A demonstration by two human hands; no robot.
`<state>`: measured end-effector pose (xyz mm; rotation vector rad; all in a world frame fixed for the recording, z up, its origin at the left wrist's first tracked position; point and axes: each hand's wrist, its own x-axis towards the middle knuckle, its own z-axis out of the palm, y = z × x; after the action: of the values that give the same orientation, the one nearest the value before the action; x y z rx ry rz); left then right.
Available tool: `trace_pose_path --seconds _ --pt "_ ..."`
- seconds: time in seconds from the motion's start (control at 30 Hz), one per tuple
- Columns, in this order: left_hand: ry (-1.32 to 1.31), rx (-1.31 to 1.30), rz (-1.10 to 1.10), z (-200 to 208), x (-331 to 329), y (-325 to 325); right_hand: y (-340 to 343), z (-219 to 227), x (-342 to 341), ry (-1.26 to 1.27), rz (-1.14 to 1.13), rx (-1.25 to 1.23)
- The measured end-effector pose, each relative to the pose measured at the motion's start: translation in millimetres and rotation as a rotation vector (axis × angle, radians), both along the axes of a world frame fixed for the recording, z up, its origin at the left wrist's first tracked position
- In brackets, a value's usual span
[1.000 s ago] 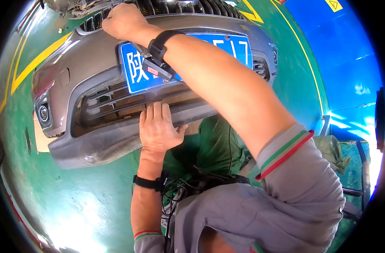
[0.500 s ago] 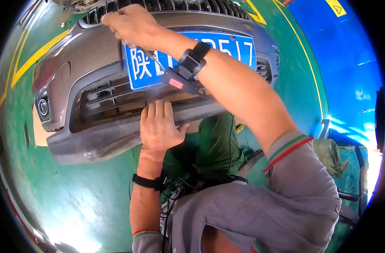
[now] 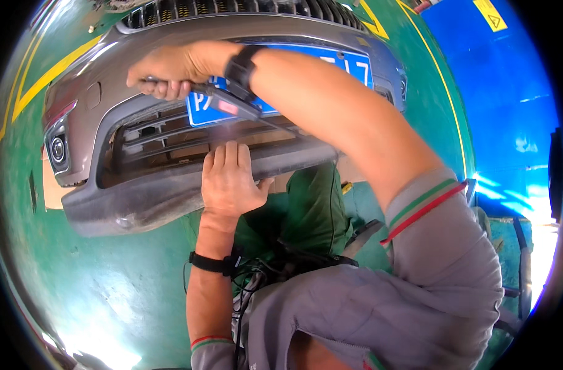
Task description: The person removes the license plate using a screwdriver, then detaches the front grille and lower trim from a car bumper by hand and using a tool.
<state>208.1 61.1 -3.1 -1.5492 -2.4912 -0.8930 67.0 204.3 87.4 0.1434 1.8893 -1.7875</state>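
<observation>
A grey-brown car bumper (image 3: pixel 170 31) lies before me, with a black lower grille opening (image 3: pixel 152 139) and a blue number plate (image 3: pixel 201 111) partly covered by my right arm. My left hand (image 3: pixel 228 179) rests flat on the bumper's dark lower lip (image 3: pixel 139 200), fingers together and thumb out. Above the opening's left part, my right hand (image 3: pixel 164 71) is closed round a dark, slim hand tool (image 3: pixel 201 90); motion blur and my fingers hide its exact kind. Beneath that wrist sits a black block with a pinkish label (image 3: pixel 229 106).
Brown cardboard (image 3: pixel 53 185) shows under the bumper. The green floor (image 3: pixel 127 283) carries yellow lines (image 3: pixel 56 77). A blue panel with a yellow warning sign (image 3: pixel 491 13) stands at the right. A small yellow object (image 3: pixel 347 187) lies near my knee.
My right hand has come down from the upper grille toward me and slightly left, with the tool. My left hand stays on the lower lip.
</observation>
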Motion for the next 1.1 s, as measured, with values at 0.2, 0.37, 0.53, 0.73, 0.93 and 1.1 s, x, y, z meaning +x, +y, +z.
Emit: trace_pose_path --seconds 0.2,0.37,0.53,0.73,0.93,1.1 --pt "0.014 0.036 0.014 3.3 0.0 -1.3 29.4 50.8 68.8 0.286 -0.385 -0.203" --pt "0.013 0.021 -0.007 7.4 4.4 5.0 96.0 91.7 170.0 0.603 -0.663 -0.44" --pt "0.045 0.037 0.011 8.1 5.5 5.0 103.8 69.7 289.3 0.683 -1.076 -0.605" --pt "0.094 0.025 0.023 9.2 7.2 6.3 80.2 34.5 364.3 0.596 -1.625 -0.547" --pt "0.083 -0.054 0.03 7.7 8.6 8.2 74.2 42.3 361.9 0.929 -0.894 -0.47" --pt "0.081 -0.05 0.036 7.6 7.4 10.2 67.5 66.6 301.6 0.946 -0.695 -0.397"
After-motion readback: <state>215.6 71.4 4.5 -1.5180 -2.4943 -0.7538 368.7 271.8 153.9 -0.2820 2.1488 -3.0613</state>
